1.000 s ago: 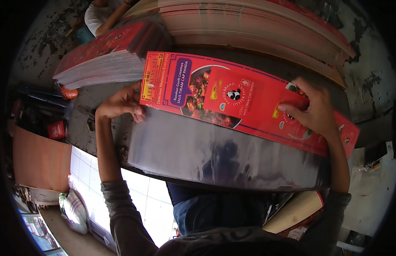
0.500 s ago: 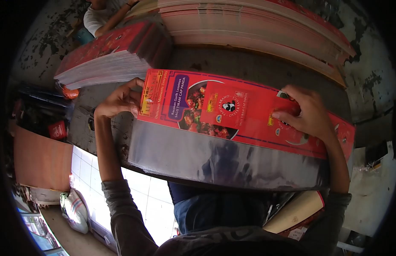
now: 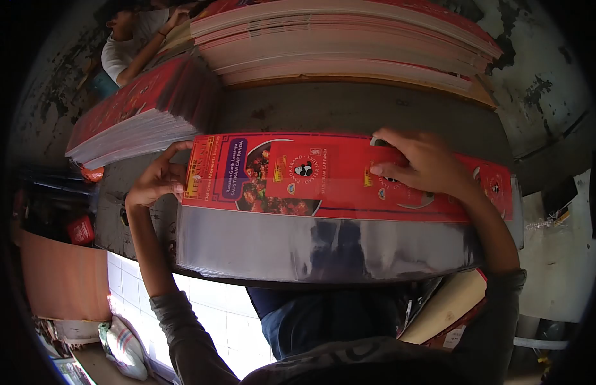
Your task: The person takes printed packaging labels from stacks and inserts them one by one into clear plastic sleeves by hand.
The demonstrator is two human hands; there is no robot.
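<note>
A long red printed sheet [image 3: 349, 163] with a panda logo and food pictures lies across a pile of clear plastic sheets [image 3: 336, 250] in front of me. The left end of the red sheet is pinched between the thumb and fingers of my left hand [image 3: 158, 178]. Over the right half rests my right hand [image 3: 420, 163], its thumb and index finger spread apart on the printed face. The plastic shows below the red sheet's lower edge and a little past its right end.
Behind on the grey table [image 3: 279, 109] lies a large stack of red-edged sheets [image 3: 336, 45]. At the back left stands a pile of red sheets in plastic [image 3: 137, 109]. A co-worker [image 3: 134, 42] in a white shirt is beyond it.
The red sheet has come down toward me and lies more level over the plastic, both hands moving with it. The camera view has shifted, and more of the co-worker shows.
</note>
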